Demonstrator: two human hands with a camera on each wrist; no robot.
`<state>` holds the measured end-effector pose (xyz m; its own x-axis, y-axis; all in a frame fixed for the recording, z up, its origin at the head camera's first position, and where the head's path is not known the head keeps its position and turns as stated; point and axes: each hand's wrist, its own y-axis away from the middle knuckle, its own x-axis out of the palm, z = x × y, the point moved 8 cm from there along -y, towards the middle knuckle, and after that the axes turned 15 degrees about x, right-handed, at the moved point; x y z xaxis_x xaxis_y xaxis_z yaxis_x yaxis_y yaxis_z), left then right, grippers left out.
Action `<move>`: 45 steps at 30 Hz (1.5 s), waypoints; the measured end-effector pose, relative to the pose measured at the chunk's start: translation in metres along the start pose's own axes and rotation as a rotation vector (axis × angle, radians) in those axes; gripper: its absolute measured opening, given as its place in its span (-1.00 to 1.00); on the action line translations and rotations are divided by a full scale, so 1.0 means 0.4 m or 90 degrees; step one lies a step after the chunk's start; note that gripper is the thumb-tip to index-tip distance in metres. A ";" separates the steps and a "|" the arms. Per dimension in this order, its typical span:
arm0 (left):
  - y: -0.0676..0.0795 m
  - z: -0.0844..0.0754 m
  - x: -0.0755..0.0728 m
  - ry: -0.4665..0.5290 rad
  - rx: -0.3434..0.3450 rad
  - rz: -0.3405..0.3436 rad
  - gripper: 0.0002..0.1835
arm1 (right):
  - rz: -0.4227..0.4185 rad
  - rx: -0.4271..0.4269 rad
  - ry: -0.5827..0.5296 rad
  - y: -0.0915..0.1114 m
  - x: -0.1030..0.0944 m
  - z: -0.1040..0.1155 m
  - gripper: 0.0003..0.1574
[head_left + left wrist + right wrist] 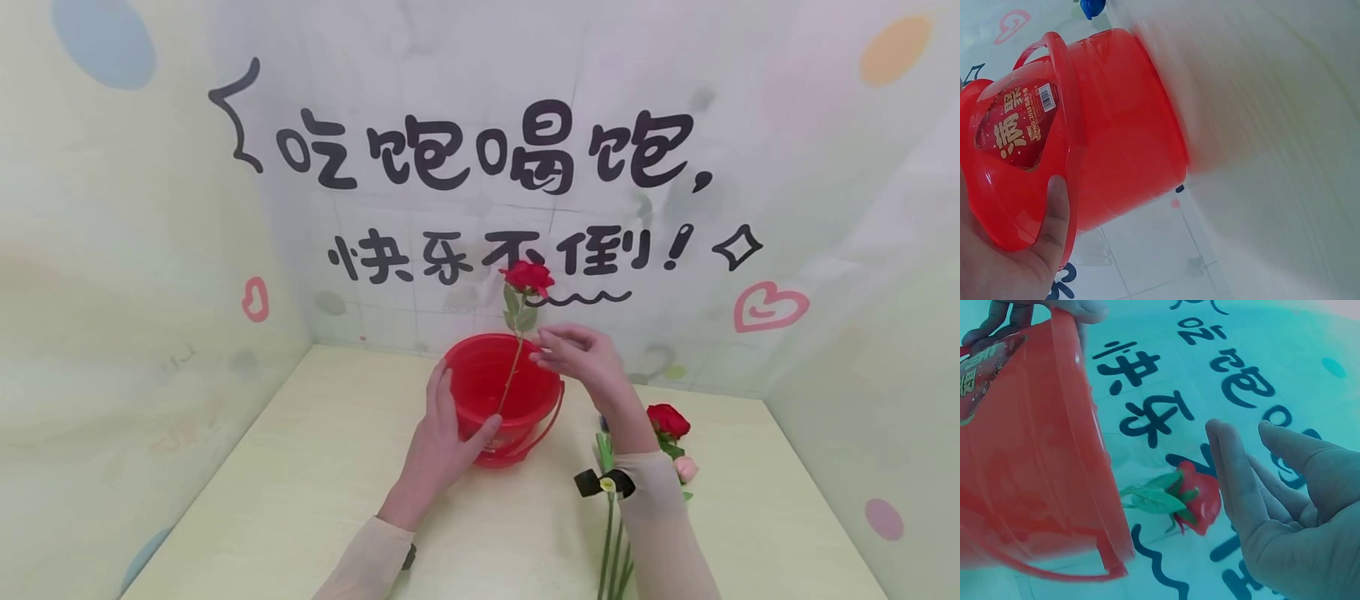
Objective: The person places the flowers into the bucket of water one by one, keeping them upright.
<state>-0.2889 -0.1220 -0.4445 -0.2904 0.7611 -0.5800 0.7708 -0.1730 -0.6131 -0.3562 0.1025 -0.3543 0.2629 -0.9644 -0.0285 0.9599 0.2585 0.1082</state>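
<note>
A glossy red bucket (480, 379) stands upright on the pale surface (300, 508), its mouth open and its red handle hanging down along the side, with a dark red label (1017, 125) bearing pale lettering and a barcode. A single rose (526, 318), with a full red bloom, green leaves and a thin stem, slants inside it, the bloom rising above the rim.

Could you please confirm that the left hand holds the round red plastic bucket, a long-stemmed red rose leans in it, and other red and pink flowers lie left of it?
Not quite: the head view shows the other red and pink flowers lying to the right of the bucket; the left hand and rose are as you say.
</note>
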 end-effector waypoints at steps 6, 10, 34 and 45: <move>-0.005 -0.004 -0.002 0.004 -0.010 0.004 0.31 | -0.024 0.035 0.002 0.040 -0.069 -0.026 -0.37; -0.006 -0.005 0.000 0.004 -0.012 0.008 0.32 | -0.044 0.050 -0.014 0.054 -0.126 -0.052 -0.38; -0.009 -0.006 -0.001 0.004 -0.017 0.021 0.31 | -0.070 0.243 -0.012 0.050 -0.316 -0.374 -0.35; -0.007 -0.006 0.001 0.001 -0.016 0.018 0.29 | -0.132 0.292 0.066 0.054 -0.340 -0.428 -0.51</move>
<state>-0.2897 -0.1199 -0.4419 -0.2674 0.7571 -0.5960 0.7928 -0.1787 -0.5827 -0.3547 0.2489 -0.5180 0.1011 -0.9763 -0.1911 0.8581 -0.0117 0.5134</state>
